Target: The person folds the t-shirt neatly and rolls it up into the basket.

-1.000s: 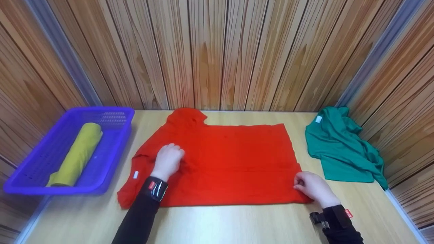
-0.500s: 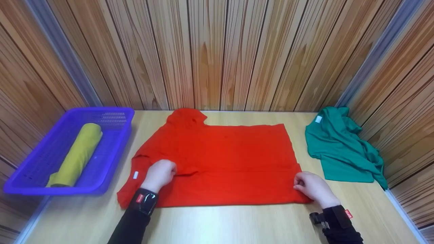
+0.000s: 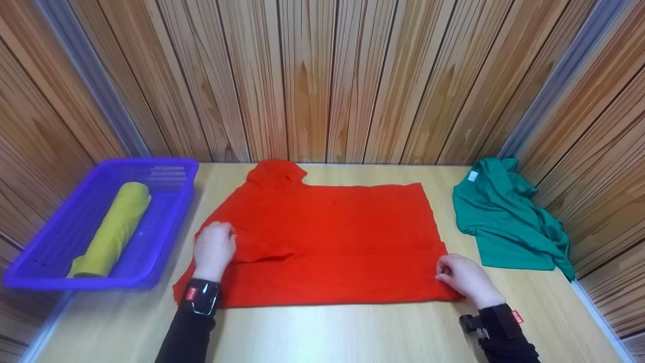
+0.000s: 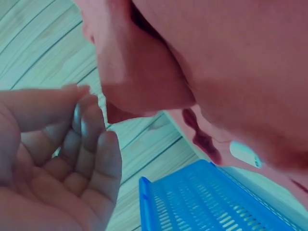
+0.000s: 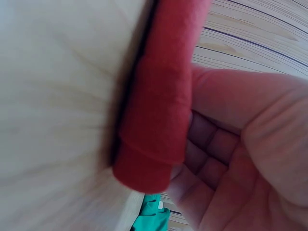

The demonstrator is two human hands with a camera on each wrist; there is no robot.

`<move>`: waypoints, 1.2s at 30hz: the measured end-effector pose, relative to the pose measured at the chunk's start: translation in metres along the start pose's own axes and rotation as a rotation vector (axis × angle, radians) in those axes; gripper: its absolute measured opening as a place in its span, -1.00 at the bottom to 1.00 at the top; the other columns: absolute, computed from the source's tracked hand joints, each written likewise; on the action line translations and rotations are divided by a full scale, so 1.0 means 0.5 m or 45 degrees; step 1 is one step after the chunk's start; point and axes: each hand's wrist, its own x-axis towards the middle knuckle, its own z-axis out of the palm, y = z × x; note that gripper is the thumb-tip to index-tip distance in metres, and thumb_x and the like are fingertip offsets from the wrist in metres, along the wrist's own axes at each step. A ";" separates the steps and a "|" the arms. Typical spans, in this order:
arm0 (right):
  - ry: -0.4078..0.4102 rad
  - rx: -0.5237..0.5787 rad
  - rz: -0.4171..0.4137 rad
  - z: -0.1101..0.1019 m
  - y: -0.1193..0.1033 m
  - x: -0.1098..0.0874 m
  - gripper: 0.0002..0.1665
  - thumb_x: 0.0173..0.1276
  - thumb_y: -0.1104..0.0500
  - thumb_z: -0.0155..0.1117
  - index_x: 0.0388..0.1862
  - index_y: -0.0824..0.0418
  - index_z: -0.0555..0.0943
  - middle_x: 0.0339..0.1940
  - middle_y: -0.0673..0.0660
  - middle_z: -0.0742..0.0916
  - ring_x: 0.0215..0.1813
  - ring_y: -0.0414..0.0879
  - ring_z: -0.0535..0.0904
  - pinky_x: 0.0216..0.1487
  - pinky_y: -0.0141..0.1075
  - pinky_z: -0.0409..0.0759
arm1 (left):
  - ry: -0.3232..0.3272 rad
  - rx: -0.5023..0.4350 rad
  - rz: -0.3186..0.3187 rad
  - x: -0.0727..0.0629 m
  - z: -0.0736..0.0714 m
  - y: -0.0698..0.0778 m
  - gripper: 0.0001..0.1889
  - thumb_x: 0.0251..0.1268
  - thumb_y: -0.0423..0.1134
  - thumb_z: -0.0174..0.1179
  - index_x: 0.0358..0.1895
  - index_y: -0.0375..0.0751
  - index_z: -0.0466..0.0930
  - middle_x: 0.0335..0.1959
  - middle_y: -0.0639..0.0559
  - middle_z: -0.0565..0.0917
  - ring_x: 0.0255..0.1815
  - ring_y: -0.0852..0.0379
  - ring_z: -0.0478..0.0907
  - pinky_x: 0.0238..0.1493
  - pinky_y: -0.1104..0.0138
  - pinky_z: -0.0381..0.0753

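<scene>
A red shirt (image 3: 342,222) lies spread across the table, its sides folded in and a crease running through the middle. My left hand (image 3: 214,249) is above its left end, covering the white label in the head view. In the left wrist view the left hand's fingers (image 4: 98,130) are loosely curled, with nothing between them and the shirt cloth (image 4: 144,72) beside them. At the shirt's near right corner, my right hand (image 3: 468,277) holds the hem between thumb and curled fingers. The right wrist view shows that layered edge (image 5: 159,115) against the thumb; the fingertips are partly hidden behind it.
On the left stands a purple basket (image 3: 174,237) with a rolled yellow cloth (image 3: 113,229) in it. A crumpled green shirt (image 3: 509,222) lies at the right by the wall. Wood-panelled walls (image 3: 312,80) enclose the table (image 3: 322,333) at the back and sides.
My left hand has moved left over the red shirt, dipping toward the near edge on the way. A small wrinkle now shows where it was. The right hand stays at the corner.
</scene>
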 end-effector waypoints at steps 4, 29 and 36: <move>0.011 -0.005 -0.010 -0.001 0.001 0.001 -0.68 0.12 0.30 0.51 -0.51 0.10 0.48 -0.55 -0.04 0.48 -0.43 -0.09 0.40 -0.33 -0.16 0.44 | -0.017 0.006 -0.012 0.001 -0.004 -0.005 -0.87 0.14 -0.38 0.32 -0.34 -0.43 0.63 -0.42 -0.28 0.59 -0.28 -0.31 0.57 -0.20 -0.09 0.54; 0.043 -0.005 -0.038 0.002 0.001 0.000 -0.67 0.11 0.32 0.50 -0.53 0.10 0.47 -0.56 -0.06 0.47 -0.44 -0.11 0.38 -0.36 -0.18 0.42 | -0.082 0.079 -0.087 0.025 0.021 0.028 -0.90 0.06 -0.43 0.26 -0.52 -0.28 0.54 -0.52 -0.24 0.61 -0.37 -0.31 0.59 -0.46 -0.12 0.56; 0.040 -0.003 -0.027 0.003 0.001 0.001 -0.67 0.11 0.31 0.51 -0.53 0.10 0.48 -0.55 -0.06 0.47 -0.43 -0.10 0.39 -0.34 -0.17 0.43 | 0.141 0.041 0.054 0.058 0.012 0.062 -0.94 0.05 -0.49 0.27 -0.44 -0.30 0.60 -0.46 -0.25 0.60 -0.37 -0.31 0.58 -0.40 -0.10 0.54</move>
